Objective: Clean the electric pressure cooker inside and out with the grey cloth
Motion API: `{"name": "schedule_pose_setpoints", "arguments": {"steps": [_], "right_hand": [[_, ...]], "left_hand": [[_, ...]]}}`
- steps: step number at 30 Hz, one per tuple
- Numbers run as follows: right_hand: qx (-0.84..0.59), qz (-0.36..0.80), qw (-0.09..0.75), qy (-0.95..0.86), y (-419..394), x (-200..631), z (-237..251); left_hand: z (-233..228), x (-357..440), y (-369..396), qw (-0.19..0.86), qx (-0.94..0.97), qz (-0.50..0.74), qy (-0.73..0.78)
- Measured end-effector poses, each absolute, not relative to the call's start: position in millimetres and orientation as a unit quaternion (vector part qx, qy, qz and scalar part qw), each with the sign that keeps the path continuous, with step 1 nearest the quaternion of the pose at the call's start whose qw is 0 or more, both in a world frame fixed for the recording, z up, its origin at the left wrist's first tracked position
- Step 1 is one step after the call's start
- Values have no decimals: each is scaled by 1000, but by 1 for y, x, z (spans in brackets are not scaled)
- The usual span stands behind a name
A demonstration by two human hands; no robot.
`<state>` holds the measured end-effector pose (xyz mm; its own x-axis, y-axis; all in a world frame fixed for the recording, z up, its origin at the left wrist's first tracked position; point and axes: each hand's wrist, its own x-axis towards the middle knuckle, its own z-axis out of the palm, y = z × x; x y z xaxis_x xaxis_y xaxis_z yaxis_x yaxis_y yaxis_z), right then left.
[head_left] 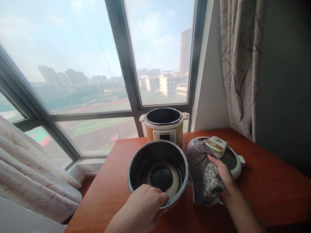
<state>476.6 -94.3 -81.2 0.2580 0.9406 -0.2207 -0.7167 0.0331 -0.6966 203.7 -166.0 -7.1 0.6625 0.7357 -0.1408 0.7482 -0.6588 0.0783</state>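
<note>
I'm gripping the near rim of the dark inner pot [157,171] with my left hand [142,207], fingers curled tight over its edge. Right of the pot, my right hand [222,173] is clutching a grey cloth [204,176], partly over the lid [230,158]. Behind the pot, the cooker base [165,127] is standing open. The one-handed hold could let the pot tip.

The left hand [143,207] reaches forward from the lower edge, knuckles up, fingers [160,195] curled tight in a closed grip; the right hand [222,173] lies further out, palm down, fingers bent and clasped, its bare forearm slanting back to the lower right.
</note>
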Motion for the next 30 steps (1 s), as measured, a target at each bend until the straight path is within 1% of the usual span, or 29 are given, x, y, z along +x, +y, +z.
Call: {"name": "schedule_pose_setpoints", "arguments": {"steps": [3, 5, 13, 17, 20, 22, 23, 25, 26, 27, 28, 30], "right_hand": [[-367, 626, 677, -120, -98, 474, -82], [-363, 630, 675, -124, -101, 474, -83], [-375, 623, 670, -151, -105, 472, -91], [-388, 607, 672, -172, -103, 471, -95], [-410, 589, 672, -181, -105, 469, -93], [-425, 576, 673, -184, -106, 468, -89], [-432, 570, 674, -186, -107, 468, -87], [-439, 561, 675, -190, -109, 467, -85], [-440, 558, 677, -192, -109, 466, -85], [-441, 556, 677, -194, -109, 466, -85], [-442, 554, 677, -196, -109, 466, -86], [-446, 554, 674, -200, -108, 466, -88]], "left_hand": [[-7, 207, -165, 60, 907, -54, 413], [-6, 209, -165, 54, 904, -56, 421], [-4, 203, -166, 51, 885, -58, 460], [-11, 195, -169, 44, 869, -23, 492], [-16, 179, -172, 45, 870, 47, 489], [-21, 161, -173, 24, 869, 149, 471], [-23, 151, -171, -4, 849, 214, 483], [-28, 131, -165, -82, 741, 332, 577], [-30, 122, -160, -100, 672, 362, 638], [-32, 115, -154, -84, 611, 377, 690], [-34, 110, -147, -32, 568, 385, 727], [-37, 104, -136, 147, 518, 398, 743]]}}
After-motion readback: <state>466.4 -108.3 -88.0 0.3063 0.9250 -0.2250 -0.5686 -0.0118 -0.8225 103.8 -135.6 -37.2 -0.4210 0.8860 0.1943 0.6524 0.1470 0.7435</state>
